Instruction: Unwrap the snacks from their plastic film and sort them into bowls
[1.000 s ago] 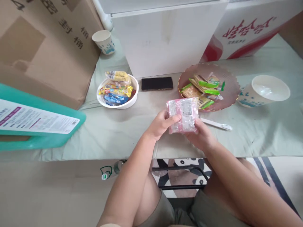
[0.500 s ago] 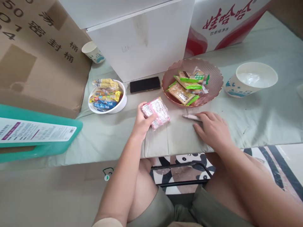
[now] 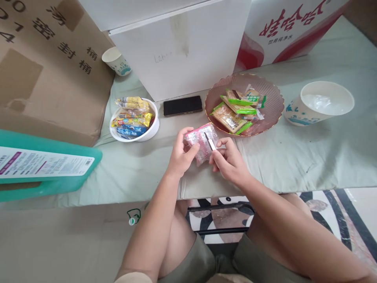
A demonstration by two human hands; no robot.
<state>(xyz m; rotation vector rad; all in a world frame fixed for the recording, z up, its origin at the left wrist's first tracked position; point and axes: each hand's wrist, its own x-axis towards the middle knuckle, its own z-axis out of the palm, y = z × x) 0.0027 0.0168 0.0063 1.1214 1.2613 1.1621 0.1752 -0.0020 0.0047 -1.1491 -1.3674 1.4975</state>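
Note:
My left hand (image 3: 182, 155) is closed around one side of a pink packet (image 3: 198, 137) wrapped in shiny clear film, its thumb lying on top. Between the thumb and fingers of my right hand (image 3: 228, 159) is a small utility knife (image 3: 211, 142) with a pale body and a dark pointed blade. The blade lies over the packet's upper face; whether it touches the film I cannot tell. Just beyond the packet, a pink ribbed bowl (image 3: 275, 106) holds several wrapped biscuits (image 3: 231, 118).
A white bowl (image 3: 153, 129) of wrapped snacks stands left, near a black phone (image 3: 182, 105). Paper cups stand at the right (image 3: 306, 116) and back left. A white box (image 3: 188, 59), a brown carton (image 3: 59, 98) and a green jug (image 3: 73, 157) border the cloth-covered table.
My right hand has lifted the knife off the table and brought it left, over the packet. My left hand still holds the packet, now turned slightly. The view has shifted a little.

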